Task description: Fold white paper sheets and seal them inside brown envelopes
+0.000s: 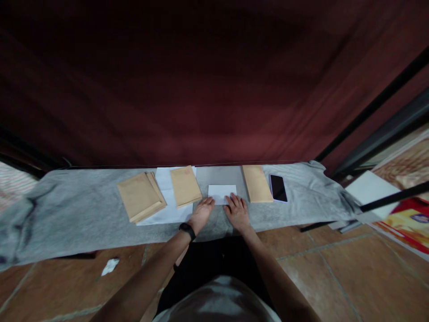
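A small white sheet of paper, seemingly folded, lies flat in front of me on the grey cloth. At its lower left corner is my left hand, fingers held together and closed on the paper's edge. My right hand lies on the paper's lower right part with its fingers spread. Left of the paper rests a small pile of brown envelopes, partly over larger white sheets. Farther left is another pile of brown envelopes. On the right side sits a thicker stack of brown envelopes.
A dark-screened phone lies beside the right stack. The grey cloth covers a long narrow bench against a dark red panel. Black metal bars slant at the right. A crumpled white tissue is on the tiled floor.
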The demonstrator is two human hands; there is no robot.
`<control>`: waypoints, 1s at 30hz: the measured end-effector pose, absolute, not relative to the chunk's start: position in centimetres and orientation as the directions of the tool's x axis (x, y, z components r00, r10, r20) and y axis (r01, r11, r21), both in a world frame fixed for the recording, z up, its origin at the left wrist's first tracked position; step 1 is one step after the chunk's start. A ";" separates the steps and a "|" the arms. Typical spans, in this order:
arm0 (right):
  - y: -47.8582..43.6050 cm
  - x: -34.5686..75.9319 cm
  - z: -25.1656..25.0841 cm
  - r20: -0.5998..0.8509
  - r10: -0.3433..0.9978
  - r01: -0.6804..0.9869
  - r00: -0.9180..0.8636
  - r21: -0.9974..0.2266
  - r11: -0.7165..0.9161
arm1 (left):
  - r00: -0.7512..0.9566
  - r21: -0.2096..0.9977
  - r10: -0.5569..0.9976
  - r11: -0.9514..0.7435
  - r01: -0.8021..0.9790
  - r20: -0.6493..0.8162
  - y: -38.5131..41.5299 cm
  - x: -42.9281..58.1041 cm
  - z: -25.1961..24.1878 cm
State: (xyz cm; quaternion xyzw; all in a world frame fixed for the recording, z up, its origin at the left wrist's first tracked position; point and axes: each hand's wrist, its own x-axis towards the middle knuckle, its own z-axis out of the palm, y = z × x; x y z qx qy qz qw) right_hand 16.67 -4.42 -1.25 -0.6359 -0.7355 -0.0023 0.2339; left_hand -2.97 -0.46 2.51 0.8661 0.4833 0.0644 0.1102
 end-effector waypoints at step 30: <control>-4.0 16.6 -0.6 0.362 0.931 0.925 -0.042 -0.339 0.174 | 0.305 0.519 0.952 -0.282 0.807 0.043 6.7 0.2 5.1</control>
